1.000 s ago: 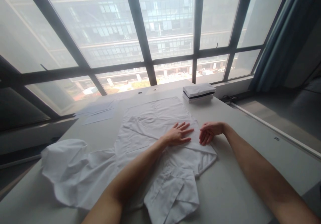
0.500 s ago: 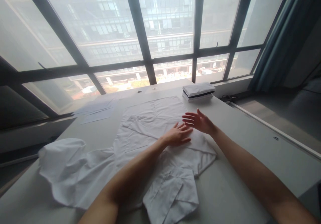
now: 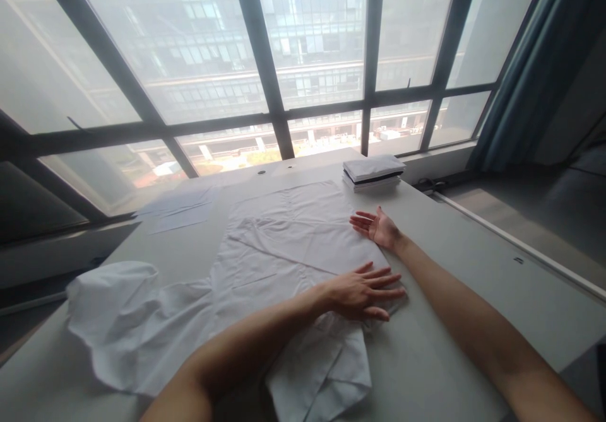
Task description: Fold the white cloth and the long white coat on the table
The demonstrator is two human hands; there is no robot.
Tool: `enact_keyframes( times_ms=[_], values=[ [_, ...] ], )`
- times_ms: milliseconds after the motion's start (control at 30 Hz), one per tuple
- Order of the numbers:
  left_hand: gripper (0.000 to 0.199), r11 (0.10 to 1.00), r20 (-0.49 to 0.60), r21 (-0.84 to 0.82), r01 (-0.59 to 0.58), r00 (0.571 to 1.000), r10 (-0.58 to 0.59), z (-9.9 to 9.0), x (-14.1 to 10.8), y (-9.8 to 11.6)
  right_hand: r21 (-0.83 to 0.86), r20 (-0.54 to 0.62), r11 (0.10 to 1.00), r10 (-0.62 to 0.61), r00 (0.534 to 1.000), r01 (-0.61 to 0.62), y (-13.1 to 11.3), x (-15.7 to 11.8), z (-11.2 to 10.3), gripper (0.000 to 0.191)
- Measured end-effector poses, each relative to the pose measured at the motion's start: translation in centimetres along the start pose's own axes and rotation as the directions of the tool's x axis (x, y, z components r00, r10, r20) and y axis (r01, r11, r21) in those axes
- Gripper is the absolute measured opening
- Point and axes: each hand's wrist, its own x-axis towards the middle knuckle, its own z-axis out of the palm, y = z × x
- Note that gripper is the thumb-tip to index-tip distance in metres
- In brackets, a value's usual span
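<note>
A white garment (image 3: 279, 239) lies spread on the white table (image 3: 440, 245), with one sleeve-like part reaching out to the left and a folded part near the front edge. Flat over the garment's right side is my left hand (image 3: 364, 293), palm down with fingers spread, holding nothing. My right hand (image 3: 379, 228) rests at the garment's upper right edge, its palm turned inward and its fingers extended, with nothing in it. Wrinkles cross the middle of the cloth.
A folded stack of white cloth with a dark layer (image 3: 373, 173) sits at the table's far edge. Sheets of white paper (image 3: 182, 211) lie at the far left. Tall windows stand behind the table, and a blue curtain (image 3: 516, 87) hangs at the right.
My left hand has moved right and nearer across the garment, away from my right hand. The cloth under it looks flatter at the right. My right hand has shifted slightly.
</note>
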Motion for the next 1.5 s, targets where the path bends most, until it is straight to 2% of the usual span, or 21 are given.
enact_keyframes(
  times_ms=[133, 200, 233, 300, 333, 367, 433, 467, 533, 633, 700, 767, 867, 900, 967, 1067, 1133, 1200, 1300, 1400, 1500],
  values=[
    [0.055, 0.999, -0.014, -0.042, -0.025, 1.0, 0.025, -0.9, -0.1, -0.6, -0.026, -0.003, 0.999, -0.029, 1.0, 0.029, 0.1, -0.2, 0.2, 0.079],
    [0.049, 0.999, -0.134, -0.027, 0.038, 0.99, -0.041, -1.1, -0.2, -1.8, -0.045, 0.002, 0.998, -0.051, 0.999, 0.051, 0.2, -0.3, 0.2, 0.081],
    [0.047, 0.995, -0.219, -0.009, 0.099, 0.971, -0.099, -1.1, -0.3, -2.7, -0.053, 0.001, 0.997, -0.058, 0.998, 0.058, 0.2, -0.3, 0.2, 0.081],
    [0.046, 0.959, -0.375, 0.033, 0.28, 0.893, -0.248, -1.0, -0.9, -4.8, -0.07, -0.006, 0.996, -0.057, 0.998, 0.056, 0.3, -0.2, 0.2, 0.083],
    [0.047, 0.92, -0.418, 0.053, 0.387, 0.846, -0.332, -0.9, -1.4, -5.9, -0.08, -0.009, 0.996, -0.05, 0.999, 0.049, 0.3, -0.1, 0.1, 0.084],
    [0.049, 0.869, -0.429, 0.069, 0.491, 0.801, -0.418, -0.8, -1.9, -7.1, -0.089, -0.012, 0.995, -0.043, 0.999, 0.042, 0.3, 0.0, 0.0, 0.085],
    [0.057, 0.758, -0.375, 0.081, 0.647, 0.724, -0.578, -0.6, -3.2, -9.2, -0.111, -0.005, 0.993, -0.034, 0.999, 0.033, 0.4, 0.2, -0.1, 0.084],
    [0.061, 0.718, -0.331, 0.081, 0.691, 0.698, -0.634, -0.5, -3.7, -10.0, -0.124, 0.005, 0.992, -0.032, 0.999, 0.032, 0.4, 0.2, -0.1, 0.082],
    [0.064, 0.679, -0.261, 0.078, 0.73, 0.672, -0.693, -0.5, -4.7, -11.2, -0.157, 0.031, 0.987, -0.022, 0.999, 0.026, 0.5, 0.3, -0.2, 0.078],
    [0.063, 0.641, -0.233, 0.095, 0.761, 0.644, -0.729, -0.9, -6.3, -12.4, -0.198, 0.063, 0.98, -0.004, 0.998, 0.017, 0.6, 0.2, -0.3, 0.074],
    [0.062, 0.597, -0.216, 0.103, 0.796, 0.604, -0.767, -1.5, -7.9, -13.3, -0.212, 0.073, 0.977, -0.005, 0.997, 0.021, 0.6, 0.2, -0.4, 0.073],
    [0.062, 0.524, -0.201, 0.09, 0.847, 0.531, -0.823, -2.2, -10.4, -14.3, -0.22, 0.078, 0.975, -0.013, 0.997, 0.03, 0.6, 0.3, -0.5, 0.073],
    [0.064, 0.355, -0.211, 0.063, 0.933, 0.36, -0.909, -3.3, -14.9, -16.0, -0.231, 0.081, 0.973, -0.01, 0.997, 0.029, 0.6, 0.4, -0.6, 0.073],
    [0.065, 0.3, -0.231, 0.061, 0.952, 0.305, -0.924, -3.5, -16.3, -16.5, -0.233, 0.083, 0.972, -0.006, 0.997, 0.025, 0.6, 0.5, -0.7, 0.073],
    [0.065, 0.23, -0.267, 0.061, 0.971, 0.238, -0.934, -3.8, -18.5, -17.2, -0.234, 0.086, 0.972, -0.002, 0.996, 0.022, 0.6, 0.5, -0.7, 0.074],
    [0.066, 0.202, -0.281, 0.058, 0.978, 0.21, -0.937, -3.6, -20.0, -17.8, -0.234, 0.084, 0.972, -0.006, 0.996, 0.026, 0.6, 0.4, -0.7, 0.073],
    [0.067, 0.182, -0.289, 0.046, 0.982, 0.187, -0.939, -3.3, -20.1, -18.0, -0.233, 0.082, 0.972, -0.011, 0.997, 0.03, 0.6, 0.3, -0.6, 0.073],
    [0.068, 0.159, -0.346, 0.029, 0.987, 0.159, -0.925, -2.9, -19.9, -18.2, -0.235, 0.076, 0.972, -0.016, 0.997, 0.033, 0.6, 0.2, -0.5, 0.073],
    [0.073, 0.112, -0.397, -0.02, 0.993, 0.095, -0.913, -2.6, -19.7, -18.3, -0.239, 0.062, 0.97, -0.022, 0.998, 0.036, 0.6, 0.1, -0.4, 0.074],
    [0.078, 0.069, -0.357, -0.063, 0.996, 0.042, -0.933, -2.5, -19.7, -18.2, -0.242, 0.057, 0.97, -0.023, 0.998, 0.036, 0.6, 0.1, -0.5, 0.074],
    [0.075, 0.058, -0.427, -0.065, 0.996, 0.024, -0.904, -2.4, -19.6, -18.0, -0.239, 0.068, 0.97, -0.023, 0.997, 0.038, 0.6, 0.2, -0.8, 0.072]
  ],
)
